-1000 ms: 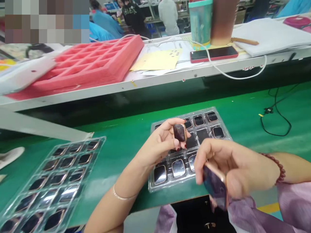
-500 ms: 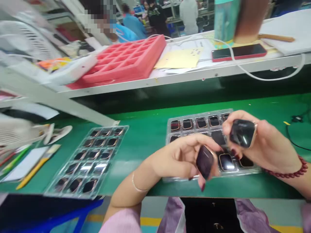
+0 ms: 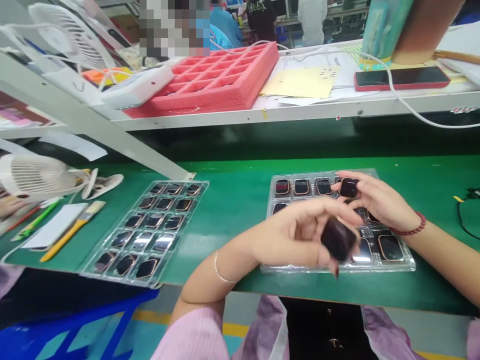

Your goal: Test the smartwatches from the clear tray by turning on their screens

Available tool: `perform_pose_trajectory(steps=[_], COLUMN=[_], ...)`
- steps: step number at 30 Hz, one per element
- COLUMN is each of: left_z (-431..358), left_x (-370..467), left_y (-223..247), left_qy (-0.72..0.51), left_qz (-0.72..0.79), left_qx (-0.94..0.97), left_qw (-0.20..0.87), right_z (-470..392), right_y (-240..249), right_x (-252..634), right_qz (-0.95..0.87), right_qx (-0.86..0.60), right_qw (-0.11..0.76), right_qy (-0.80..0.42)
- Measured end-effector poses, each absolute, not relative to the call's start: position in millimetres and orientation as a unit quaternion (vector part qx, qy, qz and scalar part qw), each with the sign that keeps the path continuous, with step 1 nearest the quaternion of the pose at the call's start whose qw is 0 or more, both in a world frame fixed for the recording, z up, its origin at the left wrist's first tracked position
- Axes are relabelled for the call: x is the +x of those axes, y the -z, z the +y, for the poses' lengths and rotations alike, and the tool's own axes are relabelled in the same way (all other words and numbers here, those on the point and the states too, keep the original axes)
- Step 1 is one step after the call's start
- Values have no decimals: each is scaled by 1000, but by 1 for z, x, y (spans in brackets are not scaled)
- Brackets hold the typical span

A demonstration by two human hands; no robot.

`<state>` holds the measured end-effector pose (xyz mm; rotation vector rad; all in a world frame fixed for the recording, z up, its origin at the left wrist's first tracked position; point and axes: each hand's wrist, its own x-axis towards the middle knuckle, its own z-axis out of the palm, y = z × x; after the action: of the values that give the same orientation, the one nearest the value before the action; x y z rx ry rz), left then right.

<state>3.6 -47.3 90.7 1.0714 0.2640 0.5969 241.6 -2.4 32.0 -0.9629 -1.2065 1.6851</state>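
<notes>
Left hand (image 3: 294, 232) clamped on a blurred watch (image 3: 338, 239), right hand (image 3: 388, 200) gripping a second watch (image 3: 348, 187) towards 12 o'clock from it.
The left thumb lies below and the fingers curl over, while the right fingertips close round their watch's edges; both are above the clear tray (image 3: 375, 268), though whether the second watch touches a slot cannot be told. The handling looks partway: the left hand's watch is out of any slot, many slots around hold watches, and the hands hide which are vacant. The left forearm enters from 7 o'clock, wrist bent; the right from 4 o'clock, fingers towards 10. At 9 o'clock from the left hand, every slot of another tray (image 3: 205, 187) appears filled; a phone (image 3: 403, 79) lies at 1 o'clock.
</notes>
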Motion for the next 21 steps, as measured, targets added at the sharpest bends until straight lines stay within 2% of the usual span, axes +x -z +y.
perform_pose_trajectory(steps=[3,8,17,21], left_z=[-15,8,8,-6], left_x=[13,22,21,6], left_y=[-67,-44,-45,-70], left_qy=[-367,-365,-359,-331], left_qz=[267,388,385,306], left_qx=[555,586,577,551], left_qw=[697,611,624,702], right_z=[2,3,3,-13], right_y=[-26,-25,-24,-50], right_x=[243,243,241,248], right_qz=[-522,-571,-538,-531], right_qx=[-398,-385,-385,-315], right_qw=[389,380,395,381], right_qy=[-646,-618,-637,-688])
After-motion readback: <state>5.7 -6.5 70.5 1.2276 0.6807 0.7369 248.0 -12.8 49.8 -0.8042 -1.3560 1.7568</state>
